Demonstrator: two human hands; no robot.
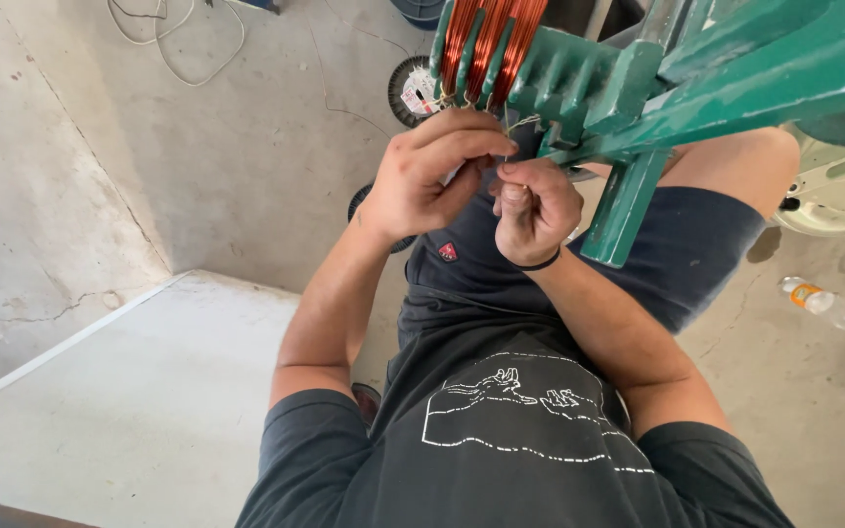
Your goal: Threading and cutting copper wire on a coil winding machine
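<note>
Concrete floor (246, 176) lies below; at twelve o'clock the left hand (427, 176) and right hand (535, 210) pinch a thin wire (509, 132) beneath copper coils (486, 39) on a green winder (638, 88). Pulled too hard, I judge, it could snap or slip free

Even, bright daylight fills the head view; soft shadows fall beneath the forearms onto the dark shirt (501, 411). The pale concrete floor (198, 147) reads slightly washed out. Wide-angle distortion bends lines near the edges. The green frame (735, 68), nearest the lens, appears perhaps slightly soft.
</note>
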